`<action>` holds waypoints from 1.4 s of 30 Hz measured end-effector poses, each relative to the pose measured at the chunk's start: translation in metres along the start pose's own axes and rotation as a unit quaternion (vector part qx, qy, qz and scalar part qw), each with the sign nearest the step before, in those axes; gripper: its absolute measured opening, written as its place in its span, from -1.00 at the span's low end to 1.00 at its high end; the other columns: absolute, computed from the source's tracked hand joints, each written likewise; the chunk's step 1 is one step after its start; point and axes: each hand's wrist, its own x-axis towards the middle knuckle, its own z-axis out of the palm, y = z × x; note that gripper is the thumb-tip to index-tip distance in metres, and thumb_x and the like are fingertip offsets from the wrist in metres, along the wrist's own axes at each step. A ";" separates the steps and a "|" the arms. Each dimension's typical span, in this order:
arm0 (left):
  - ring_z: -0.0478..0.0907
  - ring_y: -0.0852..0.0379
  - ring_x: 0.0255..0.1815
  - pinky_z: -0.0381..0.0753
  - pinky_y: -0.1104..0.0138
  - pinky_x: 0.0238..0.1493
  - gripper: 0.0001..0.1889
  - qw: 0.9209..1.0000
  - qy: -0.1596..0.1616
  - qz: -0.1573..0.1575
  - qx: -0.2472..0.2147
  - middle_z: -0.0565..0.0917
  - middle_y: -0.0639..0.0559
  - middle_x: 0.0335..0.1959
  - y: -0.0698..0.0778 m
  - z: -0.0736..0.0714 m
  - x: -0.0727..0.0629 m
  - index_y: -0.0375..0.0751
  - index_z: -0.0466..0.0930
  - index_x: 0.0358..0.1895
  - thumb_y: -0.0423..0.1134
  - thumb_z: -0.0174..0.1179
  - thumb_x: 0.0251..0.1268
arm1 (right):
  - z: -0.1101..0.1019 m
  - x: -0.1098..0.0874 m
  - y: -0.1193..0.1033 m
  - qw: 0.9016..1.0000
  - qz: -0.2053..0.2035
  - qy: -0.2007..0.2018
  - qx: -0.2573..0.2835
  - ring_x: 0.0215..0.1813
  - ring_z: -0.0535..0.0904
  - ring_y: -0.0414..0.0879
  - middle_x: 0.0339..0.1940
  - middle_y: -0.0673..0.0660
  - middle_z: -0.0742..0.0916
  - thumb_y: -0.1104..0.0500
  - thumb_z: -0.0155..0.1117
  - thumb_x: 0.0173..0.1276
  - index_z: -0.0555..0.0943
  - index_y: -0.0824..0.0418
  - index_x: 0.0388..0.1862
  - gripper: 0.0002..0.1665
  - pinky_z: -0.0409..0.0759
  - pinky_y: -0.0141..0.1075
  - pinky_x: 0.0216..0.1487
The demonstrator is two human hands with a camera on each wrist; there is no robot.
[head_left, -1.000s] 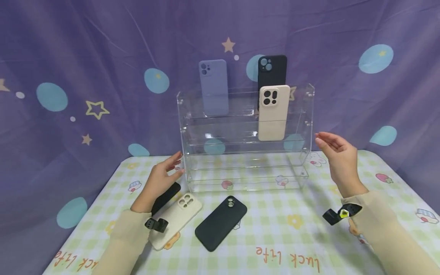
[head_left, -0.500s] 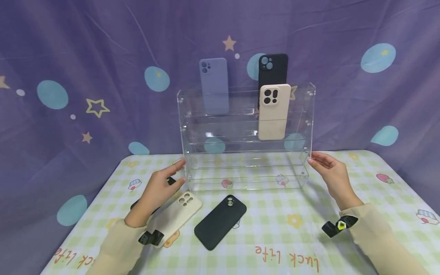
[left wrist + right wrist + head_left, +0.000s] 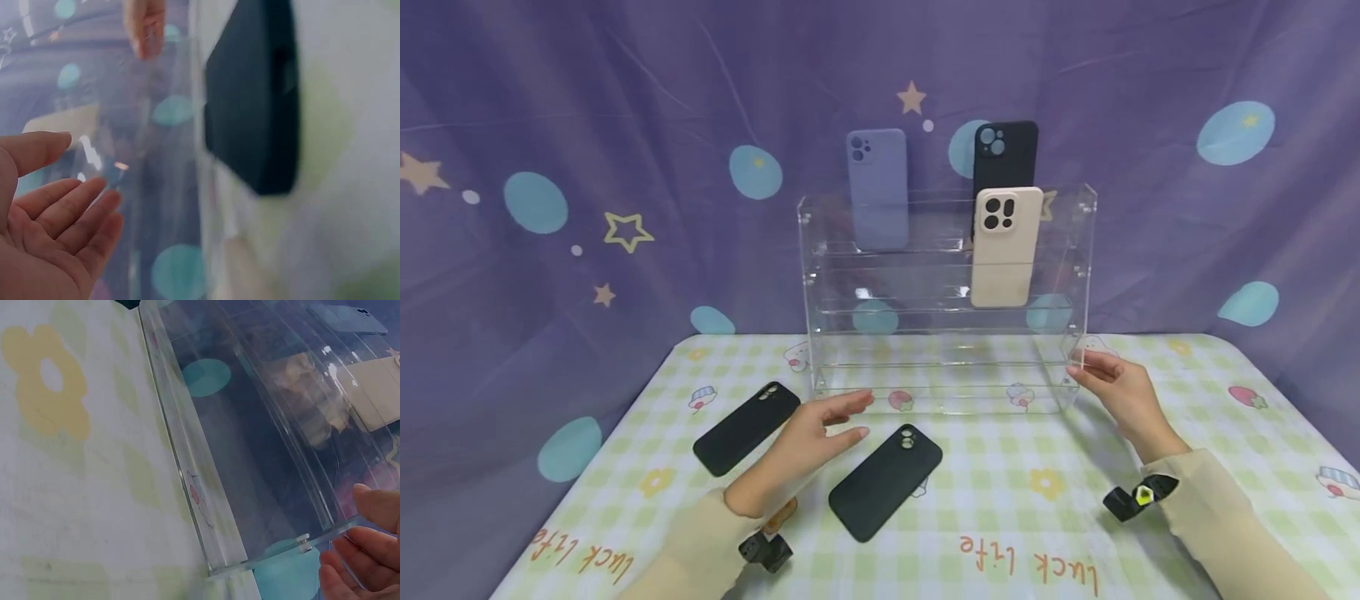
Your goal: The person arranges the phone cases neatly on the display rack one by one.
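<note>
A clear acrylic tiered display stand (image 3: pixel 940 321) stands at the back of the table. On its upper tiers are a lilac phone case (image 3: pixel 878 192), a black phone case (image 3: pixel 1006 158) and, one tier lower, a cream phone case (image 3: pixel 1004 267). My left hand (image 3: pixel 808 437) hovers over the table before the stand, fingers extended, palm bare in the left wrist view. Right beside it lies a black phone case (image 3: pixel 886 483). My right hand (image 3: pixel 1123 396) has its loosely bent fingertips at the stand's right side panel, a gap showing between thumb and fingers.
Another black phone case (image 3: pixel 747 429) lies left of my left hand. The cream case seen on the table earlier is hidden behind my left hand and forearm. A checked tablecloth (image 3: pixel 1000 500) covers the table, with a purple patterned curtain (image 3: pixel 662 125) behind.
My left hand has left the stand's left side and moved right and toward me. My right hand has come in to the right panel and lower. The view has shifted slightly.
</note>
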 end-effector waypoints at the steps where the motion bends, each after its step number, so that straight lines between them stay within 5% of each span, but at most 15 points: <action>1: 0.53 -0.13 0.12 0.54 0.10 0.11 -0.51 1.000 -0.009 -0.005 -0.009 0.57 -0.19 0.14 -0.001 0.005 0.001 -0.33 0.43 0.25 -0.30 0.23 0.25 | -0.001 0.000 0.001 1.000 0.001 -0.002 -0.006 -0.23 0.40 -0.66 0.20 0.40 0.53 -0.12 0.21 0.32 0.38 0.40 0.30 -0.22 0.44 -0.69 -0.19; 6: 0.46 -0.21 0.19 0.46 -0.02 0.16 -0.48 0.996 -0.042 -0.035 -0.064 0.51 -0.27 0.19 -0.008 0.028 0.003 -0.41 0.36 0.28 -0.31 0.20 0.28 | -0.003 0.000 0.009 1.000 -0.009 -0.022 -0.004 -0.21 0.48 -0.61 -0.01 0.05 0.69 -0.14 0.23 0.30 0.43 0.36 0.28 -0.24 0.46 -0.67 -0.16; 9: 0.41 -0.25 0.23 0.37 -0.09 0.22 -0.46 0.992 -0.047 -0.057 -0.104 0.47 -0.33 0.21 -0.010 0.038 0.003 -0.50 0.31 0.28 -0.34 0.19 0.28 | -0.003 0.001 0.012 0.999 -0.011 -0.036 -0.002 -0.19 0.47 -0.62 0.03 0.10 0.68 -0.13 0.24 0.30 0.42 0.37 0.28 -0.25 0.45 -0.67 -0.15; 12: 0.37 -0.25 0.26 0.31 -0.11 0.26 -0.44 0.986 -0.041 -0.087 -0.134 0.44 -0.36 0.22 -0.010 0.046 0.003 -0.54 0.28 0.28 -0.36 0.19 0.25 | -0.002 0.002 0.012 0.999 -0.007 -0.048 -0.012 0.04 0.57 -0.32 0.25 0.28 0.52 -0.12 0.22 0.32 0.41 0.37 0.29 -0.25 0.52 -0.52 0.01; 16: 0.32 -0.26 0.30 0.30 -0.07 0.29 -0.41 0.977 -0.029 -0.128 -0.169 0.41 -0.36 0.26 -0.011 0.053 0.006 -0.52 0.27 0.30 -0.38 0.22 0.22 | -0.002 0.003 0.009 0.998 0.002 -0.061 -0.021 0.40 0.24 0.19 0.42 0.34 0.27 -0.14 0.22 0.32 0.41 0.39 0.28 -0.24 0.35 -0.08 0.31; 21: 0.28 -0.27 0.32 0.26 -0.05 0.32 -0.38 0.970 -0.023 -0.153 -0.188 0.38 -0.35 0.28 -0.014 0.057 0.007 -0.51 0.28 0.30 -0.40 0.25 0.17 | -0.003 0.004 0.009 0.998 0.008 -0.065 -0.016 0.45 0.11 0.24 0.44 0.36 0.21 -0.13 0.23 0.32 0.41 0.46 0.25 -0.23 0.22 0.06 0.36; 33: 0.25 -0.27 0.35 0.24 -0.04 0.33 -0.23 0.975 -0.054 -0.146 -0.159 0.30 -0.38 0.33 -0.032 0.064 0.012 -0.49 0.21 0.35 -0.45 0.34 0.02 | -0.004 0.005 0.011 0.997 0.009 -0.070 -0.016 0.48 0.02 0.24 0.45 0.34 0.19 -0.15 0.22 0.31 0.42 0.46 0.24 -0.21 0.18 0.09 0.37; 42: 0.23 -0.23 0.33 0.31 0.02 0.24 -0.06 0.985 -0.111 -0.127 -0.032 0.28 -0.36 0.33 -0.028 0.062 0.011 -0.39 0.12 0.42 -0.30 0.45 -0.06 | -0.006 0.005 0.011 0.997 0.010 -0.070 -0.017 0.47 0.04 0.25 0.44 0.36 0.20 -0.14 0.22 0.32 0.41 0.51 0.22 -0.20 0.18 0.08 0.37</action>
